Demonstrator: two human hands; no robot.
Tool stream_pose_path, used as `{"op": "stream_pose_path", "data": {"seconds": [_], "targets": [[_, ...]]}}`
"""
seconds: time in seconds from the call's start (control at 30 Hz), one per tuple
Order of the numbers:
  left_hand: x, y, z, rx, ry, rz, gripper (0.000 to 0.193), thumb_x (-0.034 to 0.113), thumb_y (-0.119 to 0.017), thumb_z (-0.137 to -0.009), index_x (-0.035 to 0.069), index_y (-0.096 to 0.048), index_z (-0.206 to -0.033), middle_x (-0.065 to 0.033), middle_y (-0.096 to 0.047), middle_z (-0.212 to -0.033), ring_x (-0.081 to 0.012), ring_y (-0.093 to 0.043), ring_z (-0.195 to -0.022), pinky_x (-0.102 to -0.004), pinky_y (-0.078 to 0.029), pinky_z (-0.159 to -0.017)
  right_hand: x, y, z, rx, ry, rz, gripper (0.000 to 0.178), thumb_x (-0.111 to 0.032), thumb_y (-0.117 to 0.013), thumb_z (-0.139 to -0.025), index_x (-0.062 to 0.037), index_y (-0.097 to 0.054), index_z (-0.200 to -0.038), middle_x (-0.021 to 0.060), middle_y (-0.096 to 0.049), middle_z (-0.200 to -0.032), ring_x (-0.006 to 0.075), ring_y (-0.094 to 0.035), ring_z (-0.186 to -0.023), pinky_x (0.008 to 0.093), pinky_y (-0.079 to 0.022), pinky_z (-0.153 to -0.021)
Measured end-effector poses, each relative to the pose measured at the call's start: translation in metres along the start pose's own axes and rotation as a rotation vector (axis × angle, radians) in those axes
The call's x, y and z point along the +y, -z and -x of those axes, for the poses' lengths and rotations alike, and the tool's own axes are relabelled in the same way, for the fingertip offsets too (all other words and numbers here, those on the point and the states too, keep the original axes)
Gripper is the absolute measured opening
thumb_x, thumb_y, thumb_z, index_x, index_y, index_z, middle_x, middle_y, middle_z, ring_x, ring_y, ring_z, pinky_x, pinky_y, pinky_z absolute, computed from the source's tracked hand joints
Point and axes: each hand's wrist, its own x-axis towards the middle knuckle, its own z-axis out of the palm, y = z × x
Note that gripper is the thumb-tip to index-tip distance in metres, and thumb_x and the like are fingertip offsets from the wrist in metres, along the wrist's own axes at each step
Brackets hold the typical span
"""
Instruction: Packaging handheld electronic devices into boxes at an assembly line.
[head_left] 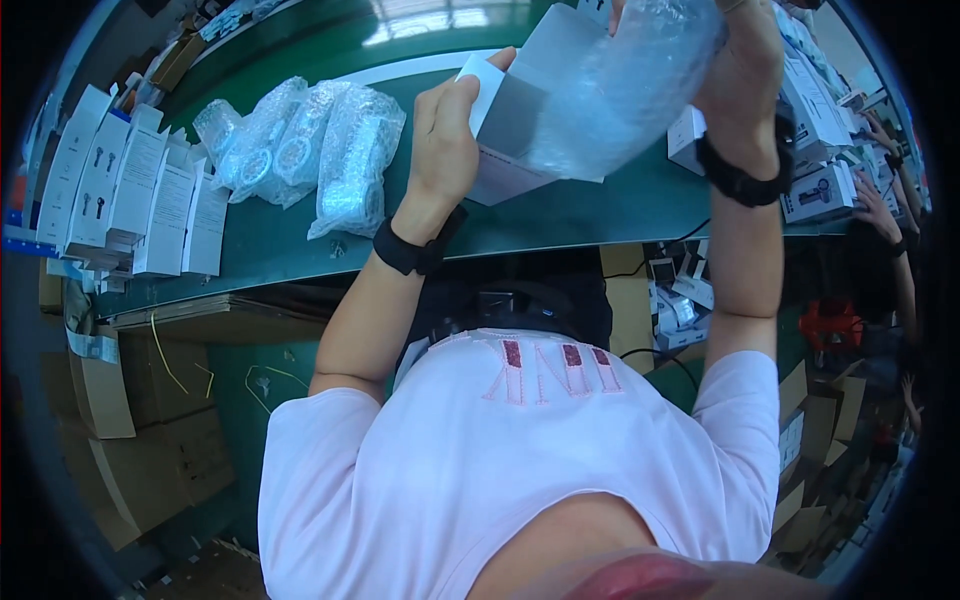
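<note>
My left hand (446, 135) is wrapped round the left side of an open white box (500, 178), the thumb near the upper edge. The box is tilted on the green table, its mouth turned toward my right side. My right hand (745, 75) grips a bubble-wrapped package (635, 95), whose lower end lies at the mouth of the box. The wrapping blurs what is inside it, and some of my right fingers are hidden behind the package. Left of my left hand lie several more bubble-wrapped packages (358, 155), with roundish pale parts showing through.
Several white printed boxes (140, 185) stand in a row on the left of the green table (300, 240). More white boxes (818, 190) are at the right, beside another person's hand (877, 207). Cardboard cartons (165, 465) sit below the table, and a black cable (665, 355) hangs there.
</note>
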Motion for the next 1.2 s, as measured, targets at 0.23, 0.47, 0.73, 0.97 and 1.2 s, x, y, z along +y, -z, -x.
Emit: {"op": "stream_pose_path", "data": {"seconds": [0.23, 0.47, 0.73, 0.97, 1.2], "targets": [[-0.009, 0.019, -0.012, 0.050, -0.006, -0.165, 0.048, 0.023, -0.033, -0.096, -0.005, -0.063, -0.121, -0.0115, -0.068, -0.087, -0.0156, -0.052, -0.076, -0.0290, -0.043, -0.076, -0.019, -0.008, 0.003, -0.336, -0.074, 0.063, 0.022, -0.022, -0.062, -0.087, -0.0011, -0.062, -0.082, 0.0032, -0.063, -0.074, 0.0106, -0.057, -0.064, 0.0240, -0.045, -0.062], [-0.008, 0.010, -0.019, -0.001, -0.052, -0.220, 0.047, 0.023, -0.033, -0.096, -0.007, -0.064, -0.117, -0.0137, -0.068, -0.086, -0.0164, -0.053, -0.071, -0.0321, -0.044, -0.073, -0.045, -0.009, -0.016, -0.325, 0.080, -0.013, 0.048, -0.048, -0.045, -0.093, -0.0022, -0.056, -0.084, 0.0107, -0.055, -0.067, 0.0229, -0.061, -0.064, 0.0328, -0.053, -0.064], [-0.012, 0.014, -0.012, 0.094, 0.041, -0.075, 0.033, 0.021, -0.046, -0.095, -0.007, -0.063, -0.099, -0.0168, -0.065, -0.088, -0.0258, -0.060, -0.082, -0.0351, -0.046, -0.078, 0.002, -0.022, 0.010, -0.616, -0.272, -0.069, 0.023, -0.021, -0.062, -0.090, 0.0000, -0.063, -0.082, 0.0032, -0.062, -0.081, 0.0107, -0.057, -0.072, 0.0233, -0.043, -0.066], [-0.058, 0.028, -0.006, 0.381, 0.037, -0.087, 0.041, 0.021, -0.037, -0.100, -0.006, -0.064, -0.112, -0.0187, -0.066, -0.103, -0.0221, -0.060, -0.094, -0.0320, -0.044, -0.089, 0.039, -0.028, 0.037, -0.706, 0.655, 0.659, 0.027, -0.025, -0.059, -0.095, -0.0023, -0.066, -0.107, 0.0128, -0.068, -0.094, 0.0228, -0.065, -0.092, 0.0340, -0.051, -0.084], [-0.017, 0.033, 0.022, 0.030, 0.024, 0.264, 0.058, 0.030, -0.049, -0.097, -0.002, -0.040, -0.144, -0.0137, -0.058, -0.127, -0.0205, -0.056, -0.113, -0.0324, -0.040, -0.099, 0.105, 0.106, 0.027, -0.555, -0.318, 1.230, 0.064, -0.051, -0.064, -0.084, 0.0035, -0.060, -0.117, 0.0175, -0.066, -0.088, 0.0236, -0.066, -0.066, 0.0342, -0.056, -0.064]]}}
